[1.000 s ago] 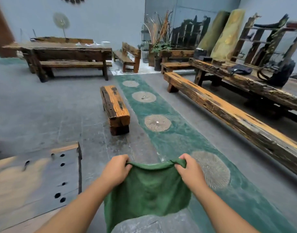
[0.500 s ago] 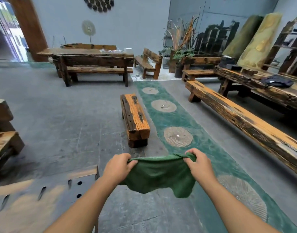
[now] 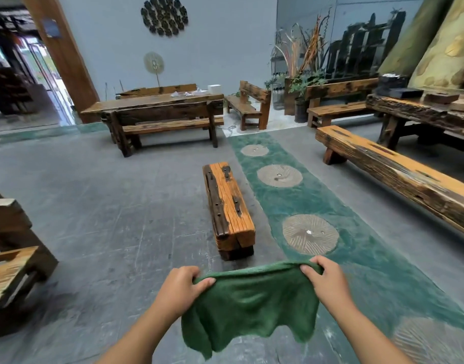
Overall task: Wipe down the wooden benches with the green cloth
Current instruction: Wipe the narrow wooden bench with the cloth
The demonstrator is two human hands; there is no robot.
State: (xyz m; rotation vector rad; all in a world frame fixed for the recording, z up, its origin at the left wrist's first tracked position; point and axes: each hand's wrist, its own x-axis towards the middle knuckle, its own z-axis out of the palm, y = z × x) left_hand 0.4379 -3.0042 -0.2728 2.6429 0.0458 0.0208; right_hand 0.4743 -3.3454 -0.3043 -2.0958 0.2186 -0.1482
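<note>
Head view is showing you lifting your gaze since a second ago, both hands (image 3: 182, 288) (image 3: 328, 278) clamped on the green cloth (image 3: 249, 303), the short bench (image 3: 229, 206) just beyond it drawing nearer, not yet wiped.

Grey floor (image 3: 99, 206) with a green runner (image 3: 338, 211) set with round stone discs (image 3: 279, 175). Long table (image 3: 157, 101) against the back wall, white box (image 3: 215, 89) and papers (image 3: 188, 93) on top. Potted plants (image 3: 301, 74) in the corner; dark round wall piece (image 3: 164, 15) above.
</note>
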